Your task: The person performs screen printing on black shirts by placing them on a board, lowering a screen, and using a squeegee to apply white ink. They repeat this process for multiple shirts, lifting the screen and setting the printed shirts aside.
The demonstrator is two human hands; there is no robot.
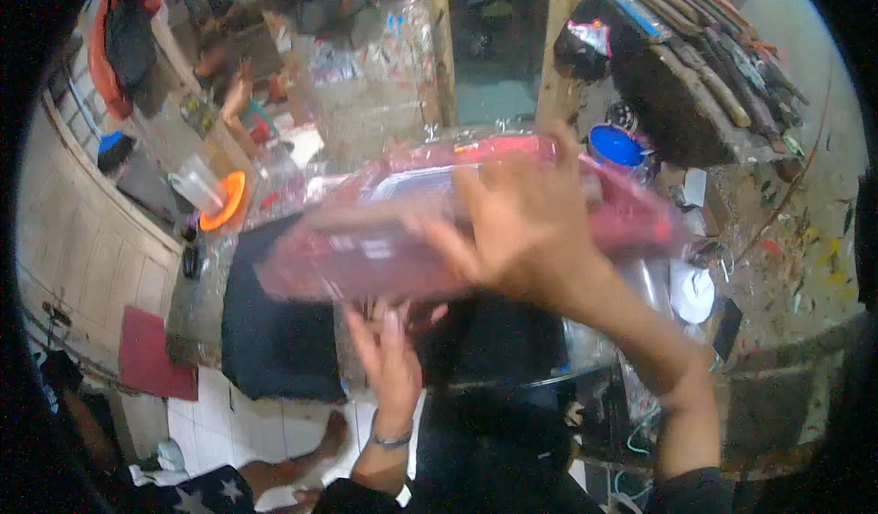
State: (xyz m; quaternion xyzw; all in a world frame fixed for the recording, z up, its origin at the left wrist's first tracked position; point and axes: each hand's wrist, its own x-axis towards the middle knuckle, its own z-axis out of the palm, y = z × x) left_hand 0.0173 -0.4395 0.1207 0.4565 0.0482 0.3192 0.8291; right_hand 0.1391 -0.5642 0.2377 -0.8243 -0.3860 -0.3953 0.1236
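Note:
A pinkish-red screen-printing frame, smeared by motion, is tilted above the worktable. My left hand, wearing a bracelet, is at its near edge, fingers bent up against it and partly hidden behind it. Over the frame reaches my right hand, its fingers curled round a pale wooden bar that looks like a squeegee handle; blur hides the exact grip. Below the frame, dark cloth pieces lie on the table, one at the left and another nearer the middle.
A blue-topped tub stands beyond the frame at right, below stacked long wooden-edged pieces. An orange round object is at left. Another person is at the back left. A bare leg shows over white floor tiles.

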